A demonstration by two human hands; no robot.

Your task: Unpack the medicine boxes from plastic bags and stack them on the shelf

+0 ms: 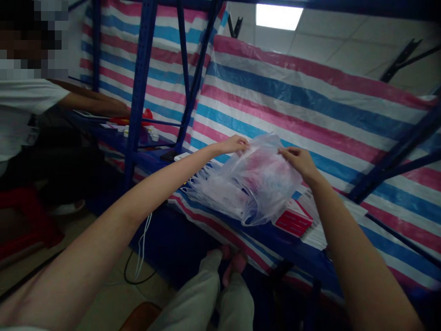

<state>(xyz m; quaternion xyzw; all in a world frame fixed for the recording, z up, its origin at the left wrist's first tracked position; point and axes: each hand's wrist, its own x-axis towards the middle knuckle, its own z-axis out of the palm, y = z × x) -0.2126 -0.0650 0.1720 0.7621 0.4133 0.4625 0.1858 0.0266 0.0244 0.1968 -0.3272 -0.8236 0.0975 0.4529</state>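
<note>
The left hand [234, 145] and right hand [299, 158] are pinching the top edge of a clear plastic bag [257, 184], fingers narrowed on the film, seemingly pulling it apart to open it; it is hanging over a bag stack [210, 186] on the striped shelf [262, 239]; a red-white booklet [292, 219] is lying beside it.

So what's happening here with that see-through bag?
A person is holding a clear plastic bag up by its top edge, left hand and right hand pinching it. Under it, a pile of bags and a stack of red and white packets lie on the blue shelf. Another person works at the left.
</note>
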